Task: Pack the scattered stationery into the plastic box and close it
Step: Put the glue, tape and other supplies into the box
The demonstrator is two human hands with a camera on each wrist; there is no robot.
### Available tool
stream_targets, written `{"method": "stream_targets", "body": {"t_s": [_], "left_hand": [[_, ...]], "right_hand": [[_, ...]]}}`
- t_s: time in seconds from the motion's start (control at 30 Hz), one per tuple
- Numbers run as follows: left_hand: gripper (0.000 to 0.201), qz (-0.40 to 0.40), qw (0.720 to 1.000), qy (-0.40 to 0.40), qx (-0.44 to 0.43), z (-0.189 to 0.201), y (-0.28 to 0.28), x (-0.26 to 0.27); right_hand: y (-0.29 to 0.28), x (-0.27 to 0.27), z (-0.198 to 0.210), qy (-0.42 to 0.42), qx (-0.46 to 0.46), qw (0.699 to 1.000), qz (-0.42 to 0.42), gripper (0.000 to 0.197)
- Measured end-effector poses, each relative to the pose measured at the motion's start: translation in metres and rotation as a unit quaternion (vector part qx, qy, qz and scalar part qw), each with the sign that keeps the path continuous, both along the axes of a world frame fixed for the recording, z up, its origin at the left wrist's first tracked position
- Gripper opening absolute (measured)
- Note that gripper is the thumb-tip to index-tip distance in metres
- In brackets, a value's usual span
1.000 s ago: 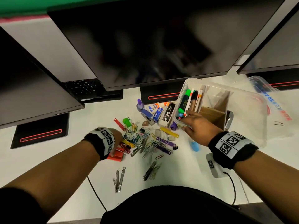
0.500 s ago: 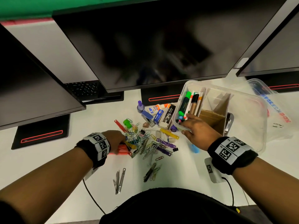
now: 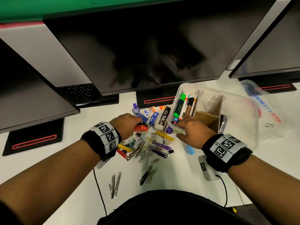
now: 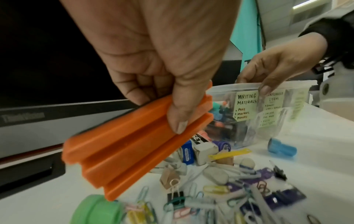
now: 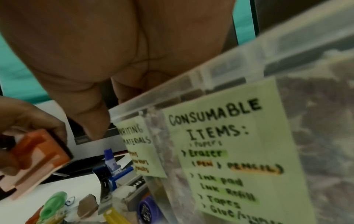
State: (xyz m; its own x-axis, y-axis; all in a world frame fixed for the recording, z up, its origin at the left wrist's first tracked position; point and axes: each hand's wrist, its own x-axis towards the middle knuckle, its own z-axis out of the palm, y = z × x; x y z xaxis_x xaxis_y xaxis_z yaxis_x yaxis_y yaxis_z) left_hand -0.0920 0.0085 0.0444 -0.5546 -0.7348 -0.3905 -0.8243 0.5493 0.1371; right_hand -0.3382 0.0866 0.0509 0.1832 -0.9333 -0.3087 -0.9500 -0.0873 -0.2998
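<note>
My left hand grips an orange ridged eraser block and holds it in the air above the stationery pile, thumb on its ridged top. A clear plastic box stands open at the right, with markers in its left compartment and cardboard dividers. My right hand pinches the box's near-left rim, thumb outside and fingers inside. Green labels are stuck on the box wall. Paper clips lie scattered on the white desk.
The box lid lies behind the box at the right. Glue, a staples box, an ink bottle, a blue cap, a green tape roll and metal fasteners lie around. Monitors overhang the desk's back.
My left hand has lifted the orange block off the desk at the pile's left and carried it up and right, closer to the box. The right hand stays on the box rim.
</note>
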Motion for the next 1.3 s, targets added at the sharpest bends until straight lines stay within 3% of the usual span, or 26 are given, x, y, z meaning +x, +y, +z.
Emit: {"method": "stream_targets", "body": {"t_s": [0.1,0.23,0.4,0.47,0.53,0.63,0.77,0.87,0.97,1.07,1.17,1.3], "left_hand": [[0.036,0.015,0.996,0.085,0.02,0.017,0.001,-0.015],[0.05,0.002,0.985,0.17,0.022,0.042,-0.002,-0.047],[0.054,0.052,0.939,0.326,0.1,0.054,-0.002,-0.085],[0.052,0.091,0.916,0.369,0.13,0.049,-0.009,-0.091],[0.036,0.135,0.908,0.382,0.109,0.04,-0.019,-0.092],[0.016,0.188,0.928,0.32,0.032,0.021,-0.033,-0.09],[0.025,0.149,0.978,0.147,-0.002,-0.009,-0.04,-0.093],[0.034,0.119,0.99,0.076,0.027,-0.026,-0.037,-0.1],[0.042,0.092,0.993,0.063,0.033,-0.034,-0.034,-0.11],[0.04,0.063,0.996,0.059,0.026,-0.041,-0.029,-0.117],[0.041,0.055,0.998,0.025,0.023,-0.049,-0.023,-0.121],[0.056,0.084,0.996,-0.001,0.033,-0.056,-0.019,-0.123]], "right_hand": [[0.002,0.006,0.012,-0.024,-0.082,0.996,-0.036,0.038],[-0.001,0.018,0.036,-0.148,-0.101,0.982,-0.055,0.04],[-0.007,0.007,0.055,-0.206,-0.131,0.961,-0.131,0.02],[-0.007,-0.012,0.064,-0.217,-0.158,0.947,-0.174,0.014],[-0.006,-0.036,0.078,-0.255,-0.205,0.914,-0.239,0.011],[-0.001,-0.081,0.102,-0.261,-0.278,0.866,-0.323,0.028],[0.004,-0.123,0.106,-0.093,-0.238,0.897,-0.362,0.031],[0.006,-0.129,0.089,-0.009,-0.179,0.914,-0.363,0.029],[0.005,-0.128,0.074,0.063,-0.12,0.928,-0.346,0.026],[-0.001,-0.129,0.064,0.074,-0.022,0.928,-0.365,0.016],[-0.015,-0.136,0.051,0.117,0.027,0.924,-0.363,0.041],[-0.024,-0.14,0.041,0.126,0.059,0.935,-0.327,0.04]]}}
